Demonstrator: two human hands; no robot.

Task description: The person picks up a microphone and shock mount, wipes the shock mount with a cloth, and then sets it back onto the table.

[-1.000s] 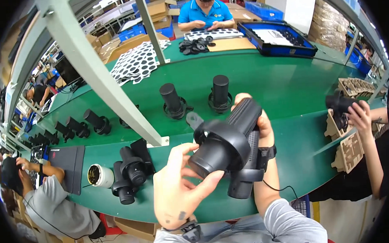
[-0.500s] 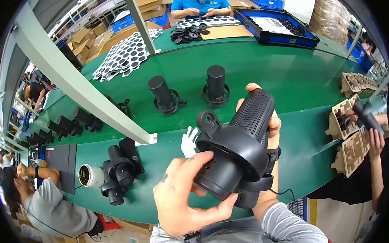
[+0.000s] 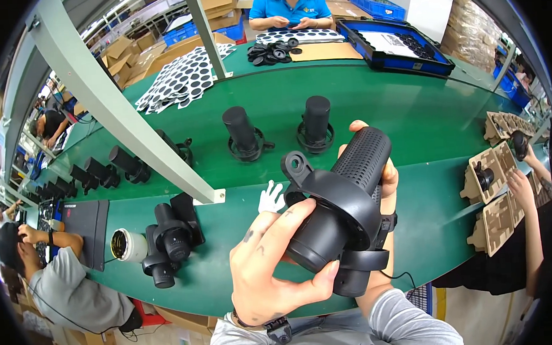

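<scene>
I hold a black cylindrical microphone with a perforated grille and a ring-shaped shock mount in front of me, tilted up to the right. My left hand wraps its smooth lower body from the left. My right hand grips the grille end from behind, fingertips showing over the top. A black cable runs off below the wrist. Two similar black microphones stand upright on the green belt beyond.
A black assembled unit and a white tape roll lie at the left. A grey metal post slants across the bench. Co-workers sit on the left, the right and opposite. Cardboard trays lie at the right, a blue case far back.
The microphone has come closer to the camera and tilted more upright. My left hand has shifted from an open palm under it to gripping its lower body.
</scene>
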